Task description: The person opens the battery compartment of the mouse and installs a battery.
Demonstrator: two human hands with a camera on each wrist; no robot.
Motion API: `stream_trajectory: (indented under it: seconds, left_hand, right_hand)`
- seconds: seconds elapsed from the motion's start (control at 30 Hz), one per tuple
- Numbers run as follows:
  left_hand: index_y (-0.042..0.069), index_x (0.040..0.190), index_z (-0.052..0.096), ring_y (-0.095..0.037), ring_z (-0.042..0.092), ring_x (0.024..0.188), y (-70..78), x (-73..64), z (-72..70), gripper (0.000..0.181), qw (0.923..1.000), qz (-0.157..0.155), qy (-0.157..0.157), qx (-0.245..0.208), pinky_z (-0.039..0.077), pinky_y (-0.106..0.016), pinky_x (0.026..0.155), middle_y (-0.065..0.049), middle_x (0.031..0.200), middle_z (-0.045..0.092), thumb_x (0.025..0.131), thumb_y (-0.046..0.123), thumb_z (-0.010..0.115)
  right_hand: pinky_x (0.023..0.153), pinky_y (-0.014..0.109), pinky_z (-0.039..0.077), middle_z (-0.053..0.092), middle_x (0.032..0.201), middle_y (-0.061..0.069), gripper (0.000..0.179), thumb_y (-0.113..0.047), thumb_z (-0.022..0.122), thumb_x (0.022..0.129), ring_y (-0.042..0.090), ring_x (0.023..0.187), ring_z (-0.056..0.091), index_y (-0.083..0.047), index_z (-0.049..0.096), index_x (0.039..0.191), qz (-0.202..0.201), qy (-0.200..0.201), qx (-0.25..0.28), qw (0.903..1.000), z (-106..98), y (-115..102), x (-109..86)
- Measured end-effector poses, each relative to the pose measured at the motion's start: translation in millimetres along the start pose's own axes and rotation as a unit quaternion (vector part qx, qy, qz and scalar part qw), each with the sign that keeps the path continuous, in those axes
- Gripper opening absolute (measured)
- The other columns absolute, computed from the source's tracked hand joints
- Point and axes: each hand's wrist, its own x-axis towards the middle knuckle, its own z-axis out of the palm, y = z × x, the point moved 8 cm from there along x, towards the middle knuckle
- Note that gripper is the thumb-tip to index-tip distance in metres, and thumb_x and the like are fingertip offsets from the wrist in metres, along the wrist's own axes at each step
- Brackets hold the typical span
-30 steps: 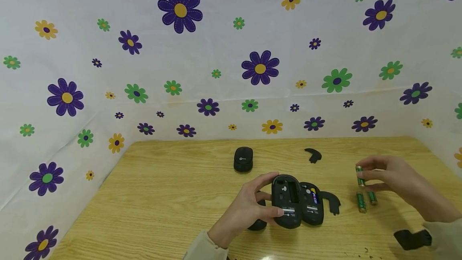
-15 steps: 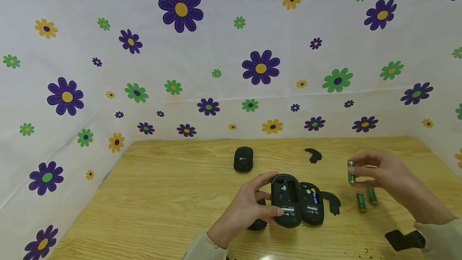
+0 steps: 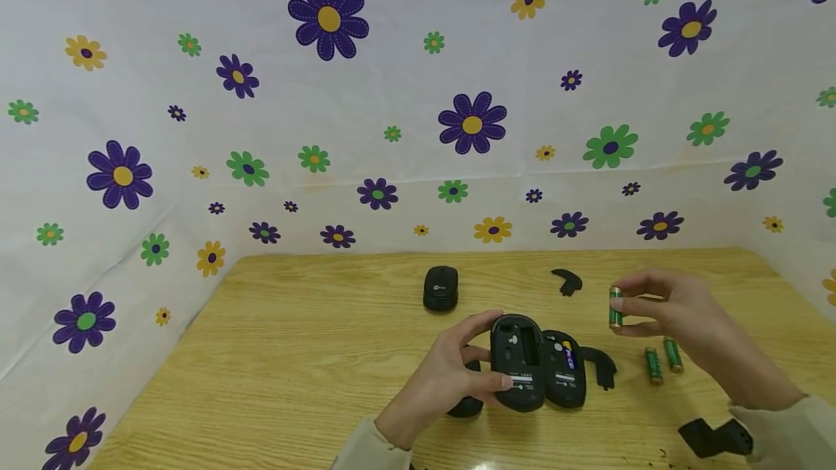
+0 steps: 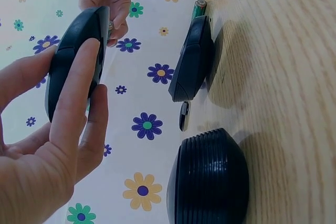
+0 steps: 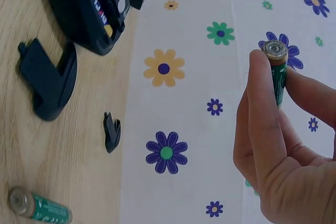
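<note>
My left hand grips a black computer mouse by its edges, its underside turned toward the head camera and its battery slot uncovered. In the left wrist view the same mouse is seen side-on between thumb and fingers. My right hand pinches a green battery upright, to the right of that mouse; the right wrist view shows the flat metal end of this battery. Just beyond the held mouse lies a second upturned mouse, with a blue and yellow battery in its slot.
Two green batteries lie below my right hand. Black battery covers lie about: one cover beside the second mouse, another cover farther back, a third cover near my right sleeve. A black mouse stands at the back; another mouse is partly behind my left hand.
My right hand has moved left with the green battery, away from the two batteries on the table and nearer the held mouse. My left hand has stayed almost still.
</note>
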Motion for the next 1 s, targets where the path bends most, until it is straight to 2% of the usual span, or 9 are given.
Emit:
stream_trajectory:
  seconds: [0.23,0.53,0.83,1.0]
  left_hand:
    - [0.011,0.150,0.050,-0.025,0.067,0.104,-0.2,0.4,-1.0,0.079,1.0000,0.000,0.000,-0.003,0.064,-0.037,0.064,-0.008,0.153,0.045,0.080,-0.019,0.070]
    - [0.011,0.150,0.049,-0.025,0.068,0.104,-0.1,0.2,-1.1,0.078,1.0000,-0.003,-0.005,-0.002,0.063,-0.034,0.064,-0.008,0.152,0.045,0.080,-0.016,0.070]
    - [0.012,0.149,0.051,-0.026,0.068,0.104,-0.9,1.0,-0.6,0.078,0.9999,-0.007,-0.001,-0.008,0.064,-0.045,0.069,-0.008,0.149,0.048,0.079,-0.016,0.070]
    - [0.012,0.149,0.051,-0.026,0.068,0.103,-1.1,1.2,-0.5,0.078,1.0000,-0.006,-0.001,-0.005,0.064,-0.042,0.068,-0.009,0.150,0.048,0.079,-0.016,0.070]
  right_hand:
    - [0.077,0.042,0.063,0.058,0.109,0.009,0.033,-0.004,0.065,0.099,0.014,0.088,0.067,0.016,0.053,0.123,-0.010,0.001,0.020,0.9997,9.4,-9.8,0.2]
    - [0.076,0.041,0.063,0.058,0.106,0.011,0.031,-0.002,0.065,0.098,0.018,0.086,0.069,0.016,0.052,0.121,-0.029,-0.006,0.041,0.9987,21.8,-20.9,0.9]
    - [0.076,0.040,0.063,0.058,0.106,0.010,0.024,0.000,0.065,0.098,0.016,0.089,0.069,0.012,0.055,0.116,-0.035,-0.014,0.067,0.9970,33.8,-27.4,0.8]
    - [0.074,0.040,0.063,0.059,0.104,0.010,0.016,0.003,0.066,0.096,0.016,0.088,0.069,0.009,0.059,0.109,-0.050,-0.023,0.088,0.9946,40.1,-31.5,1.6]
